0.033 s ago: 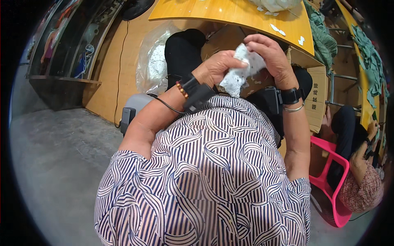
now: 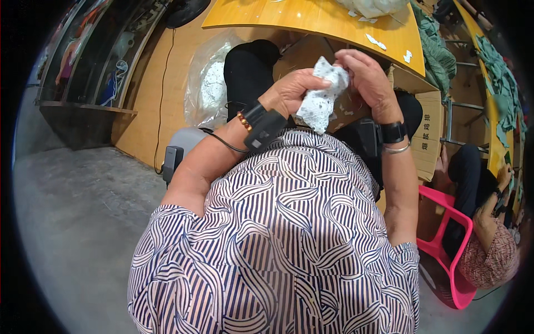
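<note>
A limp white piece dotted with small dark holes [image 2: 321,101], fabric or thin sheet, hangs over my lap. My left hand [image 2: 295,88] pinches it from the left, thumb across its front. At its upper right edge, my right hand [image 2: 364,75] is bent inward with thumb and fingertips drawn together. What those fingertips hold is too small to make out. Both wrists wear dark bands.
A yellow table [image 2: 311,14] ahead carries white scraps [image 2: 375,42] and a clear bag. On the left stands a clear plastic bag of white material [image 2: 214,83]. A cardboard box [image 2: 428,133], a pink chair [image 2: 445,239] and another person [image 2: 489,250] are on the right.
The white piece is spread flatter and shows more of its holes. My right fingers have closed in and moved slightly right, off its upper part.
</note>
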### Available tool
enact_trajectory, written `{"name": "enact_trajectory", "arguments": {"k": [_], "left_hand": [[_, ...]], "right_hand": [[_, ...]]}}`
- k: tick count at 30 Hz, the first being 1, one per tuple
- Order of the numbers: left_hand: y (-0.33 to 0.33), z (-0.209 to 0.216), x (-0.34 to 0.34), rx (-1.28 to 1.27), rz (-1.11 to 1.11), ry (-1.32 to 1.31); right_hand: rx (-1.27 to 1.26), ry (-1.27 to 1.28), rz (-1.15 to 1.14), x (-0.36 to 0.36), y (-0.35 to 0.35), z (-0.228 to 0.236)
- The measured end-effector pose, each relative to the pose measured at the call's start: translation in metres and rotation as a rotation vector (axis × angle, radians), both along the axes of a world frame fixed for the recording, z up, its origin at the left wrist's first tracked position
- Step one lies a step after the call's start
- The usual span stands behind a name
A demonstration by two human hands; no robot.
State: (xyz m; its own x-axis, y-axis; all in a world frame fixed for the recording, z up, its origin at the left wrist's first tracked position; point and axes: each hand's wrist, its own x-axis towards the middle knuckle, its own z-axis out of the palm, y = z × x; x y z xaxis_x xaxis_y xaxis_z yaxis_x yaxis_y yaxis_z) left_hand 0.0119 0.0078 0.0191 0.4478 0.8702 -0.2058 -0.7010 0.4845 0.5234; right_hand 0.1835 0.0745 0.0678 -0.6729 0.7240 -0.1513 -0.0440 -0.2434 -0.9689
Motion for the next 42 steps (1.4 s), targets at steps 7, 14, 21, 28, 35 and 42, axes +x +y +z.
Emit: {"name": "enact_trajectory", "arguments": {"k": [7, 14, 21, 28, 35, 42], "left_hand": [[0.001, 0.012, -0.009, -0.036, 0.042, -0.294], [0.014, 0.001, -0.017, 0.065, 0.258, -0.071], [0.018, -0.01, -0.025, 0.001, 0.318, -0.11], [0.006, -0.003, -0.025, -0.127, 0.21, -0.124], [-0.017, 0.006, -0.016, 0.086, -0.034, 0.65], [-0.011, -0.005, -0.035, -0.065, 0.204, 0.046]], "right_hand": [[-0.289, 0.335, 0.05, 0.012, -0.016, -0.046], [-0.188, 0.059, 0.272, 0.006, -0.019, -0.025], [-0.175, -0.001, 0.295, 0.002, -0.014, -0.028], [-0.16, -0.087, 0.201, 0.005, -0.021, -0.019], [0.065, -0.357, 0.224, 0.002, -0.014, -0.019], [0.617, -0.609, 0.24, -0.002, 0.007, -0.034]]}}
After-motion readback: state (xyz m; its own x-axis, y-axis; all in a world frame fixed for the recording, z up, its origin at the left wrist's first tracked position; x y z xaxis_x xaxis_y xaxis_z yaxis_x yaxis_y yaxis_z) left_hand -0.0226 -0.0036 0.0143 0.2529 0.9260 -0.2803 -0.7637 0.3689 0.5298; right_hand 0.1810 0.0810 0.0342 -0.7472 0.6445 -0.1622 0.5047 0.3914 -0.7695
